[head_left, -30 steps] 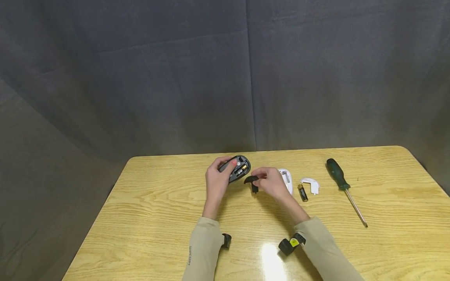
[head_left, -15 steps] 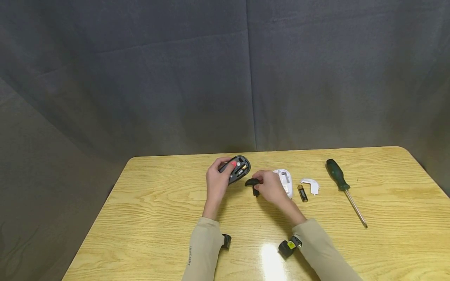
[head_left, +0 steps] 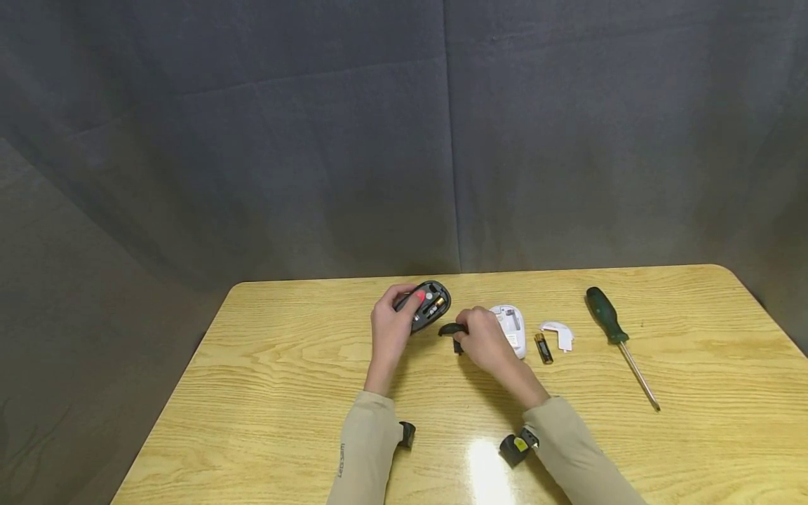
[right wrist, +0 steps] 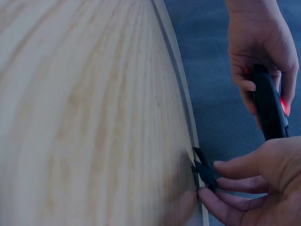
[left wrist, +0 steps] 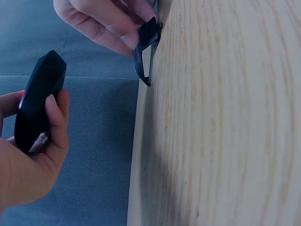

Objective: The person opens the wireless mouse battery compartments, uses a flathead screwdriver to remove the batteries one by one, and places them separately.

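Note:
My left hand (head_left: 388,330) grips a black computer mouse (head_left: 429,304) turned underside up above the table, its battery bay uncovered with a battery inside. The same black mouse (left wrist: 37,99) shows edge-on in the left wrist view, and again (right wrist: 270,108) in the right wrist view. My right hand (head_left: 482,337) pinches a small black battery cover (head_left: 453,330) whose lower edge touches the wooden table (head_left: 284,393). That cover (left wrist: 146,47) stands on edge against the tabletop, also visible as a thin black piece (right wrist: 204,172) between my fingertips.
A white mouse (head_left: 513,326) lies underside up just right of my right hand. Beyond it lie a loose battery (head_left: 543,347), a white cover piece (head_left: 558,331) and a green-handled screwdriver (head_left: 615,337). A grey cloth backdrop hangs behind the table.
My right hand has lowered the black cover slightly to the left until it touches the table. The left hand and the black mouse have barely moved.

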Demonstrator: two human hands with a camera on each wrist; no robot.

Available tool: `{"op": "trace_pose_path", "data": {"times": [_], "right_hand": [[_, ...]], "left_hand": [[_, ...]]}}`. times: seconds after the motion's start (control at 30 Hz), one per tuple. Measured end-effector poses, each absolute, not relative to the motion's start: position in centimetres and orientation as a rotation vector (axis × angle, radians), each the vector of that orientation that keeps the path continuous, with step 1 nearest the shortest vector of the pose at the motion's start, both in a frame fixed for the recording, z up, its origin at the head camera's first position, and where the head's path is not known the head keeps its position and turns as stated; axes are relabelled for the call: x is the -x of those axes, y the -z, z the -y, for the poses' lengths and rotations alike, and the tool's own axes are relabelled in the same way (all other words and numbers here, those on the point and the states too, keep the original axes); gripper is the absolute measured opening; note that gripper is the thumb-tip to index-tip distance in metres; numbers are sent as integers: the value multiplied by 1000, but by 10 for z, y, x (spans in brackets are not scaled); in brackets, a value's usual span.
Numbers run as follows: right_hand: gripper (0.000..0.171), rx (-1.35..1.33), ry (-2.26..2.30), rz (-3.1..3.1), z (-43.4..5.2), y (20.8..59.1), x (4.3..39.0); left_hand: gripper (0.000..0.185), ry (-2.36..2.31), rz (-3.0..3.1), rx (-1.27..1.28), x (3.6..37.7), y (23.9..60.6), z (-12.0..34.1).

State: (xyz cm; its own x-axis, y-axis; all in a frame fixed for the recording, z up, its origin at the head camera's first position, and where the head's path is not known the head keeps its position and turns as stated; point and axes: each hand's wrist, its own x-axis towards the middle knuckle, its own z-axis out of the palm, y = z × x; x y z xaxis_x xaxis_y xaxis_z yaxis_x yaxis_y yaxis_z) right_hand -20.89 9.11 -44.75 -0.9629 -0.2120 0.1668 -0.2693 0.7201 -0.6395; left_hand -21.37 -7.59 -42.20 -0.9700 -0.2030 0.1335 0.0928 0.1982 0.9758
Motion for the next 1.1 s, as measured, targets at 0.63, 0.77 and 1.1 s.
{"op": "trace_pose_path", "data": {"times": [0.63,0.77,1.1], "right_hand": [[17,-330,-1141,2697,-116,416,208],[20,-271,-1167,2638,-136,407,208],[21,-134,-1023,2622,-197,405,205]], "left_hand": [[25,1883,2218,-124,215,423,76],[25,1878,2214,-124,215,423,76],[25,1873,2228,-119,213,425,77]]}}
